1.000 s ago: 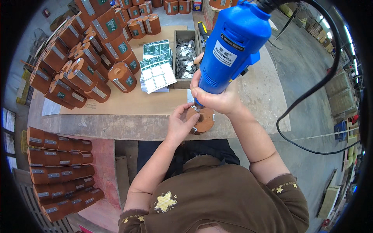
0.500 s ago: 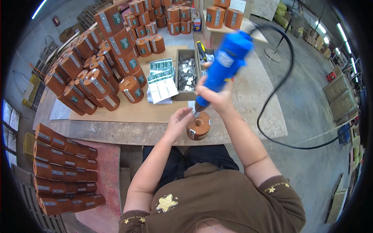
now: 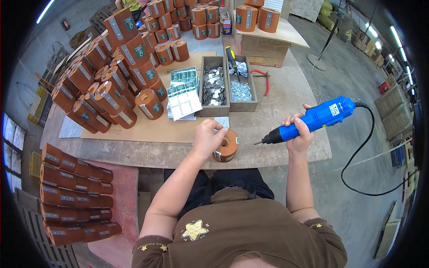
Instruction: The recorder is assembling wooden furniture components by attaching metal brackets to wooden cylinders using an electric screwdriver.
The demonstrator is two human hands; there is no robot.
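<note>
Right hand [image 3: 298, 130]: wrapped around the blue driver [image 3: 315, 117], held off to the right, probably to keep its tip away from the other fingers.
Left hand [image 3: 208, 139]: pinched narrow at the left side of the block [image 3: 231, 144], likely for fine control; too hidden to tell whether gripping a small part.
Table [image 3: 290, 89]: spread beneath stacks, boxes and block.
Stacks [image 3: 134, 49]: piled high at the left, seemingly to save space.
Stand [image 3: 263, 44]: set at the far side, bearing more cylinders.
Boxes [image 3: 243, 107]: placed side by side beyond the block, apparently for easy reach.
Labels [image 3: 185, 105]: heaped just beside the left box.
Block: resting upright at the near edge, presumably for closeness to both hands.
Pliers [image 3: 267, 82]: lying right of the boxes.
Screws [image 3: 241, 90]: gathered loose in the right box, likely against scattering.
</note>
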